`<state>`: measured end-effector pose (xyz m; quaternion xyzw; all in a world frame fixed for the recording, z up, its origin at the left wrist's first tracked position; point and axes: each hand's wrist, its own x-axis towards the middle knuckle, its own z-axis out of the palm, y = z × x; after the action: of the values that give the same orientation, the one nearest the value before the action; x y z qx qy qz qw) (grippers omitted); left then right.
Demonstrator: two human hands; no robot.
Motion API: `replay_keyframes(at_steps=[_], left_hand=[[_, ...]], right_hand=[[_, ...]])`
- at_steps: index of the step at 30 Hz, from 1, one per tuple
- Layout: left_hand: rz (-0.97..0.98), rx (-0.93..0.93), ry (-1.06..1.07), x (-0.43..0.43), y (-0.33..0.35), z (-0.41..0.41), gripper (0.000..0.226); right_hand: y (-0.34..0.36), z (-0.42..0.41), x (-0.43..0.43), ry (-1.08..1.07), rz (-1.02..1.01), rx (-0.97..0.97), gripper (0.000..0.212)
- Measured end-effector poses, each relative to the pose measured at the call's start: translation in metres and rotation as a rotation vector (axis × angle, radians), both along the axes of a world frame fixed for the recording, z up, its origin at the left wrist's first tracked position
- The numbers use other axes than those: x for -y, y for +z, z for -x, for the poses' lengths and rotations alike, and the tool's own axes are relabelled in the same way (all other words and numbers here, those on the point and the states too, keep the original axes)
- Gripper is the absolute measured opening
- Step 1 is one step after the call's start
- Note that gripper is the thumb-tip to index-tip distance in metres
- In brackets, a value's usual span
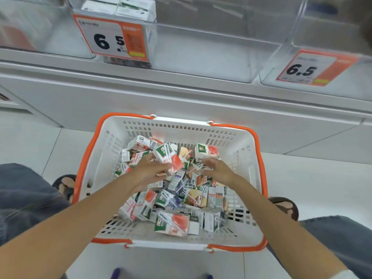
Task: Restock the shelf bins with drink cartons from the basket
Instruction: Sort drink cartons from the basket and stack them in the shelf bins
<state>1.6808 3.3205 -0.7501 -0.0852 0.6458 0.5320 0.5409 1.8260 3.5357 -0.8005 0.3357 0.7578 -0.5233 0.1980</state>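
Note:
A white basket with orange handles stands on the floor in front of me, holding several small drink cartons in a loose heap. My left hand grips a green, white and red carton lifted a little above the heap. My right hand reaches into the pile, fingers curled around a small carton or its straw; what it holds is blurred. Clear shelf bins sit above: the left bin holds several white cartons, the middle bin looks bare, and another bin sits at the right.
Orange and white price tags reading 6.5 hang on the left bin and the right bin. The white shelf ledge juts out over the floor. My knees and sandalled feet flank the basket.

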Motion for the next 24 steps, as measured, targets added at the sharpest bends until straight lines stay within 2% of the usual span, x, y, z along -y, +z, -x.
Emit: replay_keyframes(at_steps=[2,4,6,7,9,11,13,15,20,21,24], left_hand=[[0.002,0.014,0.004,0.008,-0.005,0.002,0.097],[0.001,0.005,-0.007,0.012,-0.010,0.001,0.093],[-0.004,0.004,-0.014,0.015,-0.013,0.001,0.088],[-0.004,0.009,-0.019,0.016,-0.015,0.002,0.088],[0.002,0.016,-0.035,0.018,-0.021,0.002,0.092],[0.021,0.012,-0.039,0.019,-0.025,0.003,0.093],[0.007,0.026,-0.014,0.018,-0.026,0.004,0.081],[-0.023,0.038,0.026,0.015,-0.023,0.005,0.064],[-0.073,0.037,0.040,0.009,-0.008,0.007,0.055],[-0.116,0.063,0.022,0.009,-0.002,0.008,0.060],[-0.188,0.088,-0.061,0.009,0.014,0.015,0.106]], right_hand=[[-0.024,-0.010,0.000,-0.048,-0.015,0.090,0.073],[-0.042,-0.014,0.005,-0.117,0.024,0.130,0.095],[-0.057,-0.012,0.013,-0.080,-0.092,0.206,0.112],[-0.064,-0.011,0.018,-0.039,-0.216,0.251,0.113],[-0.072,-0.011,0.026,-0.032,-0.391,0.252,0.099],[-0.068,-0.010,0.035,-0.090,-0.363,0.153,0.079],[-0.057,-0.007,0.043,-0.070,-0.331,0.024,0.072],[-0.038,-0.001,0.051,-0.031,-0.320,-0.127,0.073],[0.030,0.031,0.069,0.079,-0.272,-0.443,0.090],[0.041,0.038,0.070,0.143,-0.312,-0.467,0.093],[0.070,0.046,0.071,0.188,-0.315,-0.488,0.102]])
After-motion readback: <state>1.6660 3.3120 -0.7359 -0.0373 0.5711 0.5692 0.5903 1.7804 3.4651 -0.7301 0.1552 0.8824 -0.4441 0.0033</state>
